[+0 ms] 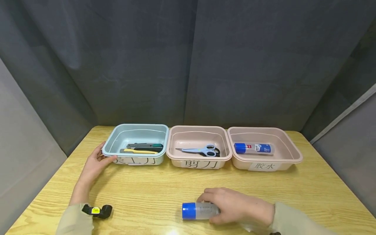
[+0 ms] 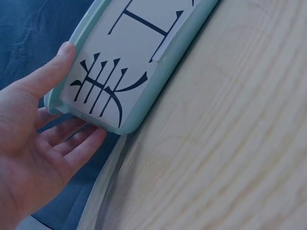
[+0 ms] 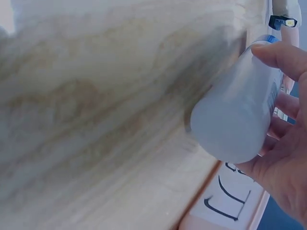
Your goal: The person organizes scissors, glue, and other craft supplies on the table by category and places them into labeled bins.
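Note:
My right hand [image 1: 230, 205] grips a clear glue bottle [image 1: 205, 211] with a blue cap, low over the front of the table. The bottle lies sideways, cap to the left. The right wrist view shows the thumb and fingers around the bottle's side [image 3: 235, 110], its flat base facing the camera. Whether it touches the wood I cannot tell. At the left, my left hand [image 1: 95, 163] holds the near left corner of a light-blue bin [image 1: 135, 160]. In the left wrist view its thumb lies on the rim and its fingers bend around the end wall [image 2: 91, 119].
Utility knives [image 1: 144, 148] lie in the blue bin. Beside it, a pink bin [image 1: 199, 129] holds scissors [image 1: 202, 150]. Another pink bin [image 1: 289, 158] at the right contains a blue-capped glue bottle [image 1: 252, 148]. Labels face front; a dark curtain [image 1: 188, 65] hangs behind the wooden table [image 1: 141, 192].

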Demonstrator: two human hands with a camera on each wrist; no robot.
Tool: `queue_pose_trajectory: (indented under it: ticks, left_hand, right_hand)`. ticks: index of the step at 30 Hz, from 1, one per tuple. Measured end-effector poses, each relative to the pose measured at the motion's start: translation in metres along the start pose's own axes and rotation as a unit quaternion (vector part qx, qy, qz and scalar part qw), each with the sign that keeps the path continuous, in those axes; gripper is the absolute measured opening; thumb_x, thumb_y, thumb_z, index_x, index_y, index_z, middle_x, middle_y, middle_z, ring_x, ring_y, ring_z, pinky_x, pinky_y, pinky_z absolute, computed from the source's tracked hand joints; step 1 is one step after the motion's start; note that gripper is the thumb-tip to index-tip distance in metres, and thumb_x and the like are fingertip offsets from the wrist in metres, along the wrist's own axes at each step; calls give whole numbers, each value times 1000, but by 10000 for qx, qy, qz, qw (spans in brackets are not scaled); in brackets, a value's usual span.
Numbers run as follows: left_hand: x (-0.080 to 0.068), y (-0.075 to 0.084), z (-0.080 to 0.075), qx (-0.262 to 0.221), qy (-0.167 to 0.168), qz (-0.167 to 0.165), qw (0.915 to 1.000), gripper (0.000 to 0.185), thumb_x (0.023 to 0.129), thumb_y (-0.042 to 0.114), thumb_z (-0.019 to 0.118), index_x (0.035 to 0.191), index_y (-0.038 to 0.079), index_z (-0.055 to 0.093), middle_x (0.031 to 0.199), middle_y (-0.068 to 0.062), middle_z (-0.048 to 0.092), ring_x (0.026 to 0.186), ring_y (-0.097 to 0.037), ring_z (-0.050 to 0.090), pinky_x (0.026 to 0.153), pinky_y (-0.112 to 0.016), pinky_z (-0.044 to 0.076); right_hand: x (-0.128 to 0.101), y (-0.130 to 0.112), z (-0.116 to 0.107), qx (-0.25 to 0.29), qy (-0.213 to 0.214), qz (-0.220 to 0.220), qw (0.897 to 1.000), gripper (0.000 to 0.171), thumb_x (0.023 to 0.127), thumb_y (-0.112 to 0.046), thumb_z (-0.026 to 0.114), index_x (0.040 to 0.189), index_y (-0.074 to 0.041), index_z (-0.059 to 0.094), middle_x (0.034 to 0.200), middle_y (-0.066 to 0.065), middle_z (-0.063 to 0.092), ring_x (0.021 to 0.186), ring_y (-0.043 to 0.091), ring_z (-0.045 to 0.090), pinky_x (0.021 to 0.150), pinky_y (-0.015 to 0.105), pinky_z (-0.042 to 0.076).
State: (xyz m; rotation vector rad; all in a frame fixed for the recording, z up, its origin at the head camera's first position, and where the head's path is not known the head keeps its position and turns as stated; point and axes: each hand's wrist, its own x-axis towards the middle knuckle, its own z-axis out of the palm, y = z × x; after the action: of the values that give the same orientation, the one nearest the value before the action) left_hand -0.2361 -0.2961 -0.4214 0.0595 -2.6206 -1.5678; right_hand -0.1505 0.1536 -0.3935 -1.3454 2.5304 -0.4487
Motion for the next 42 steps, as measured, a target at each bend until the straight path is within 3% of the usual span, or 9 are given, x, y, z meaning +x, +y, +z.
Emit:
queue_pose_trajectory:
  ticks: [7,20,28,37,42]
  left_hand:
    - [1,1,3,3,-56,-80,10000,89,83,40,63,147,11,7,144,-19,30,116,-20,41,77,-5,35]
    - [-1,-2,-1,50,-28,-112,9999,89,84,40,62,147,11,7,144,-21,29,120,-28,39,77,-6,35]
    - [1,-4,-1,51,-38,-110,9999,90,84,41,62,147,11,6,144,-21,28,123,-32,38,77,-6,34]
    - [1,-2,-1,83,-44,-96,9999,89,84,40,62,147,10,7,144,-20,29,120,-29,39,77,-6,35]
    - [1,0,-1,141,-7,-98,9999,90,84,40,62,147,10,6,145,-22,27,125,-32,37,85,-15,37]
  right_hand:
    - [-11,5,-18,-378,277,174,9987,45,73,-26,71,116,-20,56,101,-11,55,85,0,50,76,24,48]
    - [-33,13,-59,-1107,856,601,9883,47,70,-23,74,113,-21,57,105,-9,56,89,7,52,76,32,50]
    - [-43,25,-83,-1246,1077,842,9828,50,65,-17,73,113,-19,60,111,-5,58,95,11,54,80,35,50]
    - [-49,35,-100,-1364,1149,1497,9725,48,64,-20,75,109,-25,59,101,-6,59,85,12,54,72,35,51]
    - [-52,47,-105,-1544,1427,1411,9674,48,62,-18,77,107,-23,60,100,-3,60,82,13,55,69,34,51]
